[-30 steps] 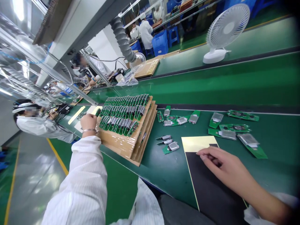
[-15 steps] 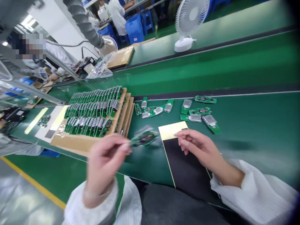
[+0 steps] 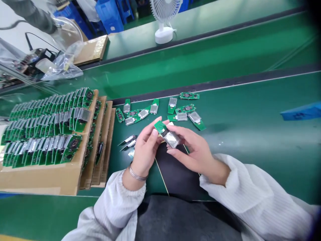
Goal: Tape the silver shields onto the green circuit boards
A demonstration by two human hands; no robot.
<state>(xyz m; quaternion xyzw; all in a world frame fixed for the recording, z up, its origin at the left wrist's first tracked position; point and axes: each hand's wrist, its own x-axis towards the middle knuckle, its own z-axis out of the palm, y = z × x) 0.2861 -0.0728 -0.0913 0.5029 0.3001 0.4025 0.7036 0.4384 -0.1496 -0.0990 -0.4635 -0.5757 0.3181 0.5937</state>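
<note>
Between my two hands is a green circuit board (image 3: pixel 171 139) with a silvery battery pouch on its upper face. My left hand (image 3: pixel 147 144) pinches its green end between thumb and fingers. Around the pouch end close the fingers of my right hand (image 3: pixel 189 145). Below them on the bench lies a black sheet (image 3: pixel 173 167) with a pale border, partly covered by my hands. Left of my left hand lie a few slim dark pieces (image 3: pixel 128 142), their kind unclear. Beyond my hands several more boards (image 3: pixel 181 116) lie loose, some pouch side up, others showing components.
At the left, stacked cardboard trays (image 3: pixel 50 180) hold rows of upright boards. A white fan (image 3: pixel 164 33) stands on the far ledge. Plastic bags (image 3: pixel 64 68) and a flat cardboard box (image 3: pixel 91 50) lie back left. Blue tape (image 3: pixel 302 112) is stuck to the bench at right.
My left hand has brought the circuit board right, and my right hand has come onto it too. It now shows its pouch side. The view has shifted, bringing the trays nearer.
</note>
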